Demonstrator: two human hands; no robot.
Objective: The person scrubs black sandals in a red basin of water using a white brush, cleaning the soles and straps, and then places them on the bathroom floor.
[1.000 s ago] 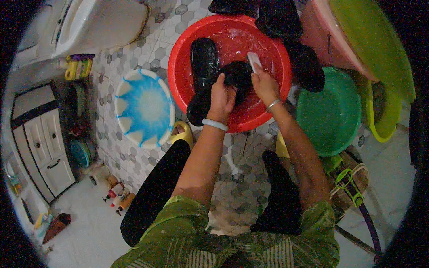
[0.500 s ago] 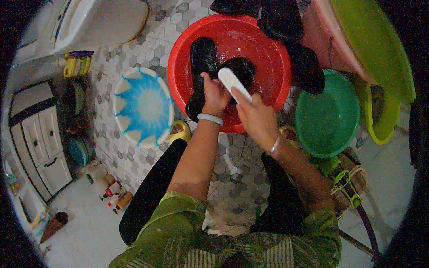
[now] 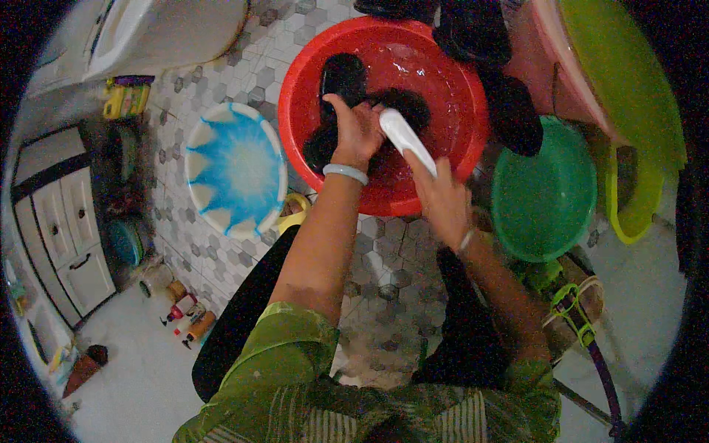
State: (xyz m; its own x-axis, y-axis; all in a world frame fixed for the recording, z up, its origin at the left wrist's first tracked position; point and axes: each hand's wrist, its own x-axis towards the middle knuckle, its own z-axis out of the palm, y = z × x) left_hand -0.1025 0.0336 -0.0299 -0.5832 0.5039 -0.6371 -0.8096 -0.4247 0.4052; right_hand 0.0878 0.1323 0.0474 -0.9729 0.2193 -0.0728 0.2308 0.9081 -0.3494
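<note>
A red basin (image 3: 449, 159) with shallow water holds black footwear (image 3: 343, 74) at its left side. A second dark piece (image 3: 413, 103) lies near the middle, partly hidden behind the brush. My left hand (image 3: 356, 133) is over the black footwear, thumb stretched out and fingers apart, the fingertips close to the brush head. In my right hand (image 3: 445, 207) is a white scrubbing brush (image 3: 408, 140), slanting up and left over the basin. Its bristles face down and do not show.
A blue-and-white basin (image 3: 240, 173) stands to the left, a green basin (image 3: 545, 192) to the right. More black footwear (image 3: 473, 33) rests by the red basin's far right rim. Large pink and yellow-green tubs (image 3: 620, 81) lean at the right. Several bottles (image 3: 193, 321) stand at the lower left.
My right hand has moved the brush slightly right and down. My left thumb has lifted away and its fingers have opened over the black footwear.
</note>
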